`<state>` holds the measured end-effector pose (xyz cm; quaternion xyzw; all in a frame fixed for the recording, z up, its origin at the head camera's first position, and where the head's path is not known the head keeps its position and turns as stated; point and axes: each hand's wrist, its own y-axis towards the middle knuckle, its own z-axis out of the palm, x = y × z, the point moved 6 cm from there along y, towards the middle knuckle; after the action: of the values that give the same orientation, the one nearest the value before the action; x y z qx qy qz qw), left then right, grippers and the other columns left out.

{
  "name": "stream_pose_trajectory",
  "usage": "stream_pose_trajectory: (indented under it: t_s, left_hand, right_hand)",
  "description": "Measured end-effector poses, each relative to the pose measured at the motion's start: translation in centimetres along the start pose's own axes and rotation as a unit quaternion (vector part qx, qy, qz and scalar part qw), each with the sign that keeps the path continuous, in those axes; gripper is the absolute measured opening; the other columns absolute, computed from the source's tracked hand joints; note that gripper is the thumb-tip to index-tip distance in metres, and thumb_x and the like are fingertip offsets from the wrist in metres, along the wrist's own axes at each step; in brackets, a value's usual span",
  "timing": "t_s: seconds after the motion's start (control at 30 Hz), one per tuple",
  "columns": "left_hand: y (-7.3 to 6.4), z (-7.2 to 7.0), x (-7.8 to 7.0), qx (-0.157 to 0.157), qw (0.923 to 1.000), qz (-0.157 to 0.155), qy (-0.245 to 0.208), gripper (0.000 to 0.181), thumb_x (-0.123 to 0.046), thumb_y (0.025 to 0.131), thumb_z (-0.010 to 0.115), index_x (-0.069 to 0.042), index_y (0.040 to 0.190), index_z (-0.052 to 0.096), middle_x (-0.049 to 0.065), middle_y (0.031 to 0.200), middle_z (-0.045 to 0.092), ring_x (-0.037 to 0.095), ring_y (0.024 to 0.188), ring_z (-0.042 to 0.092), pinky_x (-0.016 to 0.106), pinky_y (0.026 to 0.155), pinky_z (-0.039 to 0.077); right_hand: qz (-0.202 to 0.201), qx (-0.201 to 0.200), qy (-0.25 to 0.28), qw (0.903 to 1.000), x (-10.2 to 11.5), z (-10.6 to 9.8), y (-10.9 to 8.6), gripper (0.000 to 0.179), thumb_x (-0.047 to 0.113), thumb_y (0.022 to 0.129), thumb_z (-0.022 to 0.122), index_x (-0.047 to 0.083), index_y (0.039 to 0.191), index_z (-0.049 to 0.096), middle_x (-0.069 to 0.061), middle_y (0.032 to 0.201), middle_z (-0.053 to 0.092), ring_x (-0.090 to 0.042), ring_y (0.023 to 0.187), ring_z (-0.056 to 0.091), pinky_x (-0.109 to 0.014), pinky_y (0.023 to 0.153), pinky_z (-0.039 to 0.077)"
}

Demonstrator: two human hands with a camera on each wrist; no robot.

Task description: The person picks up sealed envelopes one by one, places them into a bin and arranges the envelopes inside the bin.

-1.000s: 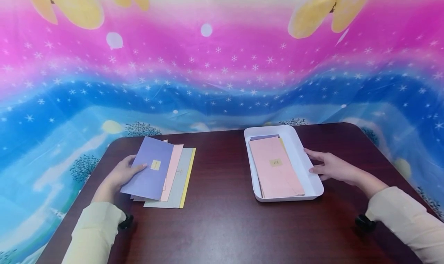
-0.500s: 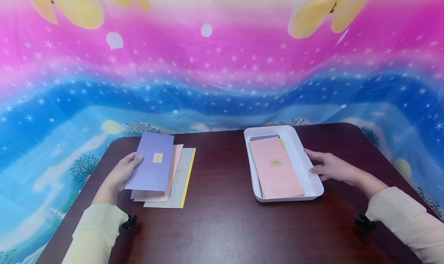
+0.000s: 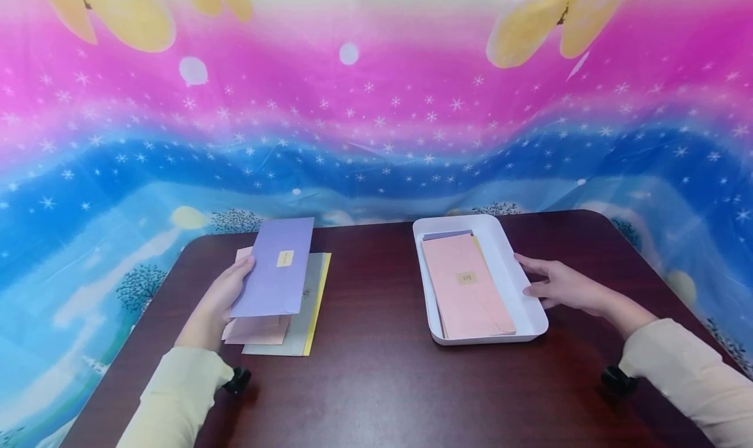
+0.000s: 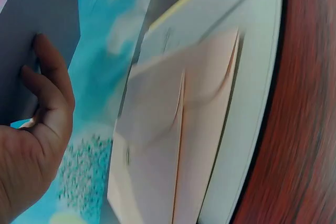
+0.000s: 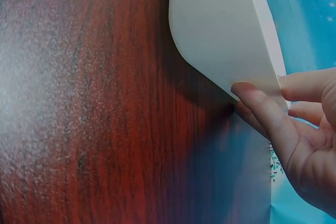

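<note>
My left hand (image 3: 226, 291) holds a purple envelope (image 3: 276, 271) with a small cream label by its left edge, raised above a pile. In the left wrist view the fingers (image 4: 52, 72) curl against the envelope's dark underside. Below it are pink envelopes (image 4: 152, 135) on a larger pale grey one (image 3: 302, 330) with a yellow edge (image 3: 317, 304) showing. My right hand (image 3: 567, 288) grips the right side of a white tray (image 3: 518, 304), its fingertips at the wall and rim. Inside the tray, a pink envelope (image 3: 465, 304) with a tan label covers others, including a purple one (image 3: 447, 235).
Everything stands on a dark reddish-brown table (image 3: 376, 382) with rounded far corners. A colourful printed cloth (image 3: 376, 134) with snowflakes hangs behind it. Bare tabletop lies between the pile and the tray.
My left hand has lifted the purple envelope off the pile and moved it right and slightly away, turning it more upright. More pink paper shows beneath. The right hand and tray stay put.
</note>
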<state>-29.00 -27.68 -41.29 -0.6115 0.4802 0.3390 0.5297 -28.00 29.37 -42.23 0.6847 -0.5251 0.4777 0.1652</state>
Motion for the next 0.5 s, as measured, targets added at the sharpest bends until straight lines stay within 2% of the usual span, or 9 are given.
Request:
stream_pose_trajectory:
  t_s: [0.07,0.13,0.23,0.33,0.43,0.5]
  left_hand:
    - [0.0,0.9,-0.4,0.004,0.9999,0.001,-0.011,0.067,-0.043,0.112,0.025,-0.008,0.165,0.002,0.023,0.168,0.013,0.024,0.130,0.048,0.021,0.090,0.051]
    - [-0.1,1.9,-0.9,0.012,0.9996,0.007,-0.025,0.065,-0.041,0.113,0.025,-0.008,0.165,0.003,0.024,0.166,0.017,0.016,0.116,0.057,0.022,0.086,0.053]
    - [-0.2,3.3,-1.7,0.027,0.9987,0.018,-0.040,0.063,-0.038,0.113,0.026,-0.009,0.165,0.006,0.024,0.165,0.021,0.009,0.104,0.060,0.023,0.083,0.055]
    - [-0.3,4.7,-2.3,0.042,0.9980,0.025,-0.040,0.063,-0.038,0.113,0.026,-0.008,0.165,0.005,0.024,0.166,0.019,0.017,0.116,0.057,0.024,0.086,0.054]
    - [-0.4,6.0,-2.7,0.052,0.9974,0.024,-0.044,0.062,-0.035,0.113,0.026,-0.008,0.165,0.005,0.023,0.167,0.017,0.030,0.133,0.047,0.027,0.091,0.053]
    - [-0.3,7.0,-2.9,0.059,0.9968,0.022,-0.050,0.062,-0.034,0.113,0.026,-0.007,0.165,0.004,0.022,0.167,0.014,0.034,0.140,0.040,0.029,0.096,0.051]
  right_hand:
    - [0.000,0.002,0.002,1.0000,0.0,0.0,0.0,0.080,0.001,0.100,0.061,-0.006,0.160,0.008,-0.044,0.156,0.017,-0.047,0.121,0.058,-0.049,0.082,0.059]
    - [-0.002,0.004,0.004,1.0000,0.0,0.1,0.0,0.080,0.000,0.100,0.061,-0.006,0.160,0.008,-0.044,0.156,0.017,-0.048,0.122,0.057,-0.049,0.082,0.059]
    - [-0.003,0.004,0.006,1.0000,0.1,0.1,0.0,0.080,0.000,0.100,0.060,-0.006,0.160,0.007,-0.043,0.156,0.017,-0.049,0.123,0.056,-0.049,0.083,0.059]
    - [-0.003,0.002,0.005,1.0000,0.1,0.1,0.0,0.080,0.000,0.100,0.061,-0.006,0.160,0.008,-0.043,0.156,0.017,-0.049,0.123,0.056,-0.049,0.082,0.059]
    - [-0.003,0.001,0.006,1.0000,0.1,0.1,0.0,0.080,0.000,0.100,0.061,-0.006,0.160,0.008,-0.043,0.156,0.017,-0.048,0.122,0.057,-0.049,0.082,0.059]
    - [-0.003,0.000,0.005,1.0000,0.1,0.1,-0.1,0.080,0.000,0.100,0.061,-0.006,0.160,0.008,-0.043,0.156,0.017,-0.048,0.122,0.057,-0.049,0.082,0.059]
